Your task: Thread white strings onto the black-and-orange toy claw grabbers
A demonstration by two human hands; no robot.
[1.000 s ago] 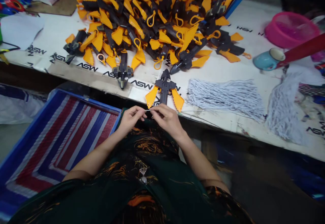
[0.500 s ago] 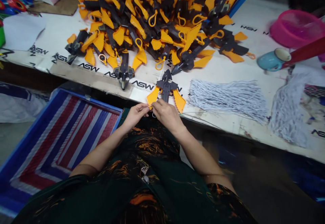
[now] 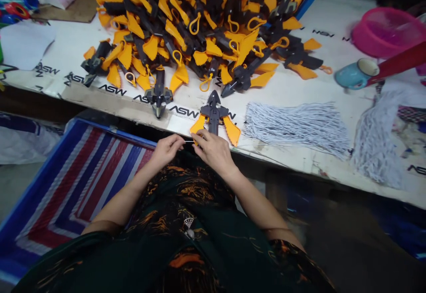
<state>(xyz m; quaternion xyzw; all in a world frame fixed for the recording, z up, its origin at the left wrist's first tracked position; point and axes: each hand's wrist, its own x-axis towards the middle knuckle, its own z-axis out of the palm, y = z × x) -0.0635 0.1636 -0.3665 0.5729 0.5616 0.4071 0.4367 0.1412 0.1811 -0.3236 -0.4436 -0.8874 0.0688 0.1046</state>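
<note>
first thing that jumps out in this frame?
The big heap of orange-and-black toy pieces covering the far middle of the table. Next, one single toy piece lying apart at the near edge, just beyond the left hand and right hand, which pinch a thin white string between them. Right of that lies a fanned bundle of white strings.

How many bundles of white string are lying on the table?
2. One flat bundle of white string lies right of the black-and-orange plastic toy near the hands; one looser heap of white string lies further right, partly cut off.
</note>
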